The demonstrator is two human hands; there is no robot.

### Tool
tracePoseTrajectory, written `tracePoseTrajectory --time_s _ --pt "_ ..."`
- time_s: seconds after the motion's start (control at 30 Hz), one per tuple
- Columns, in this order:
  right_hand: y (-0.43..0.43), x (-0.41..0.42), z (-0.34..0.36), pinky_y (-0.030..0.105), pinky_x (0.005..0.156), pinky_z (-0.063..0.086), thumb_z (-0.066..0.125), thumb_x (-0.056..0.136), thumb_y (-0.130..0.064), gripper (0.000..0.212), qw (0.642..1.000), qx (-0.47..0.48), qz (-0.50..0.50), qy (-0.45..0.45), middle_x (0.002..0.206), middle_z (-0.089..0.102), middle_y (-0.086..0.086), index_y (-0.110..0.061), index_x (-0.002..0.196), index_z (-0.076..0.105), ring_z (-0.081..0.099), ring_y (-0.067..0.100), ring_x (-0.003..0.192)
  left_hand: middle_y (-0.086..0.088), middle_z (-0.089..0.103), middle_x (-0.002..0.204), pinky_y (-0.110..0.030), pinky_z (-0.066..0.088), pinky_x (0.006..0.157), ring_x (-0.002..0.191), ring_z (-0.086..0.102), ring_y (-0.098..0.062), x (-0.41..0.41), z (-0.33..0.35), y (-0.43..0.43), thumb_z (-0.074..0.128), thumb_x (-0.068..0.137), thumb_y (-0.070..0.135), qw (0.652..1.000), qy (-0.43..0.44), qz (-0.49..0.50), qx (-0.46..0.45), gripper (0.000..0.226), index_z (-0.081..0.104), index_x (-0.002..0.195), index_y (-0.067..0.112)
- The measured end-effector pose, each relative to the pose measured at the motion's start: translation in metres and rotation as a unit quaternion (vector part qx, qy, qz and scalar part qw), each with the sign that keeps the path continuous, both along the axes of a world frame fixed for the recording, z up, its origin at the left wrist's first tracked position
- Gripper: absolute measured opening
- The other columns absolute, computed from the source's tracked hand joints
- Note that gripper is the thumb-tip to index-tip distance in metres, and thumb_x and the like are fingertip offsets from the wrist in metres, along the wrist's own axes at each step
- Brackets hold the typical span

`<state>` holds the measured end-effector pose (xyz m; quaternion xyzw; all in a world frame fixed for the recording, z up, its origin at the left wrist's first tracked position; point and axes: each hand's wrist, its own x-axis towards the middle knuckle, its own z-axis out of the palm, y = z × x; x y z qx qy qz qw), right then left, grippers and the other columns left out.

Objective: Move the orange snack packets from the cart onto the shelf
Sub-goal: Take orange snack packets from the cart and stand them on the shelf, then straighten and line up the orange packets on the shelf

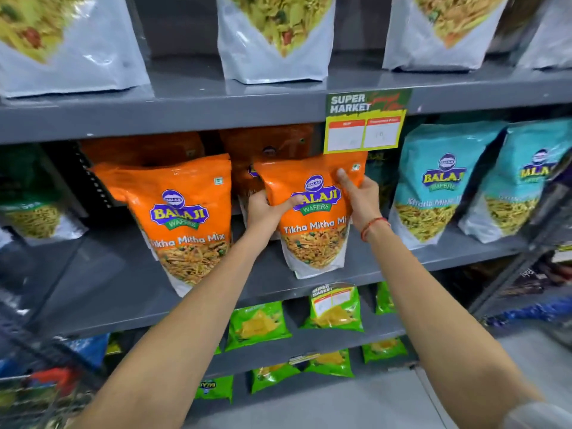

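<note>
An orange snack packet (312,233) stands upright on the grey middle shelf (402,264). My left hand (266,212) grips its left edge with the thumb across the front. Its upper right corner is held by my right hand (360,202), which has a red thread at the wrist. Another orange packet (182,224) stands to the left on the same shelf, leaning forward a little. More orange packets (145,150) stand behind both. The wire cart (37,388) shows at the lower left, blurred; I cannot tell its contents.
Teal packets (433,190) stand right of the orange ones, a dark green packet (34,209) at the far left. White packets (272,38) fill the shelf above. A yellow price tag (365,125) hangs over the held packet. Green packets (335,311) lie on lower shelves.
</note>
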<state>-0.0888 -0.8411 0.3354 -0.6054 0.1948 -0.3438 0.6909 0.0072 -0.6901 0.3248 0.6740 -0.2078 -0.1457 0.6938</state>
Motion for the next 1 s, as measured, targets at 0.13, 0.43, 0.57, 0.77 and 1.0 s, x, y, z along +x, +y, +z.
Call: tracePoseTrajectory --time_s 0.13,0.43,0.57,0.77,1.0 --pt "-0.015 -0.002 -0.024 0.031 0.067 0.059 0.074 0.072 -0.039 0.029 1.0 0.006 -0.019 -0.002 0.078 0.076 -0.007 -0.019 0.092 0.066 0.073 0.012 0.073 0.004 0.064 0.103 -0.014 0.053 0.059 0.078 0.064 0.001 0.002 -0.008 -0.005 0.073 0.075 0.031 1.0 0.005 -0.017 0.006 0.036 0.058 0.107 0.022" --pt "0.025 -0.016 -0.065 0.027 0.085 0.05 0.072 0.078 -0.025 0.028 0.956 0.037 -0.291 -0.004 0.096 0.064 0.007 -0.011 0.098 0.06 0.06 0.015 0.089 -0.006 0.064 0.114 -0.009 0.049 0.078 0.103 0.061 -0.015 -0.003 -0.037 0.051 0.073 0.076 0.017 0.998 -0.027 -0.033 0.038 0.052 0.051 0.123 0.011" --pt "0.08 -0.018 -0.08 0.025 0.082 0.049 0.067 0.083 -0.022 0.02 0.947 -0.001 -0.32 -0.002 0.101 0.063 0.011 -0.012 0.099 0.06 0.058 0.012 0.09 0.004 0.071 0.097 -0.008 0.047 0.076 0.089 0.067 -0.006 -0.009 -0.062 0.112 0.072 0.076 0.015 0.989 -0.072 -0.086 0.096 0.029 0.062 0.104 0.015" --pt "0.207 0.025 -0.086 0.016 0.075 0.049 0.064 0.084 -0.019 0.02 0.982 -0.072 -0.175 0.007 0.096 0.065 0.007 -0.008 0.1 0.062 0.06 0.002 0.085 0.018 0.074 0.076 -0.011 0.051 0.066 0.073 0.067 0.0 0.045 -0.082 0.222 0.073 0.074 0.006 0.995 -0.051 0.0 0.09 0.016 0.07 0.083 0.019" --pt "0.341 0.096 -0.115 0.025 0.097 0.044 0.051 0.09 -0.033 0.027 0.967 -0.231 0.076 0.081 0.12 0.06 -0.004 -0.029 0.116 0.052 0.054 0.008 0.114 -0.007 0.067 0.106 -0.007 0.047 0.08 0.089 0.06 0.01 0.13 -0.115 0.291 0.056 0.089 0.013 0.979 -0.073 0.167 0.095 0.022 0.063 0.11 0.01"
